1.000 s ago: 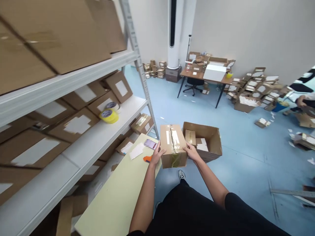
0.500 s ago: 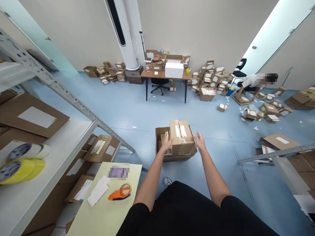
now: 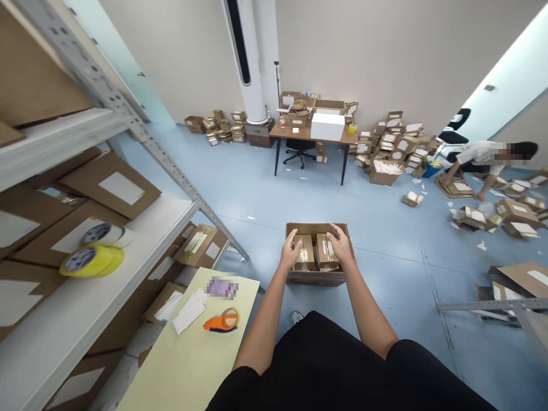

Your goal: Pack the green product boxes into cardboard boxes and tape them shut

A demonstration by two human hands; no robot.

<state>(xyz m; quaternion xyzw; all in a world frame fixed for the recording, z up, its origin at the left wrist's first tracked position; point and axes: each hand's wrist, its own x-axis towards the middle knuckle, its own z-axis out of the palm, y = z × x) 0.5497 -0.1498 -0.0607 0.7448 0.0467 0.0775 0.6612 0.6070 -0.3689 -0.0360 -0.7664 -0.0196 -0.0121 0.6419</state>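
So both hands are over an open-topped brown cardboard carton (image 3: 315, 278) sitting on the glossy pale-blue floor (image 3: 377, 302). Left hand (image 3: 290, 252) is at the carton's left side, right hand (image 3: 342, 246) at its right, fingers spread and a bit curled, not closed around anything. Can't tell if any fingertips are touching cardboard. Inside the carton it looks like two brown cardboard boxes with shiny tape, a left box (image 3: 305, 254) and a right box (image 3: 326, 254), side by side with a dark gap between them. The hands hide parts of both.

The left side is pretty crowded. There's a pale yellow tabletop (image 3: 171, 365) with its corner near the left forearm, holding an orange tape dispenser (image 3: 214, 325), some white paper slips (image 3: 188, 314) and a purplish flat thing (image 3: 222, 287) too pixelated to identify. Past that is a grey metal shelving unit (image 3: 148, 257) packed with brown boxes, plus yellow tape rolls (image 3: 103, 261) on one shelf.

Further out front: a brown wooden desk (image 3: 293, 132) with a white box (image 3: 327, 127) on it, then a messy heap of small cartons (image 3: 398, 145) and a blue bin (image 3: 432, 169). Over on the right a co-worker in a white top (image 3: 479, 153) is bent over cardboard, and a metal frame (image 3: 483, 306) juts in nearer the camera.
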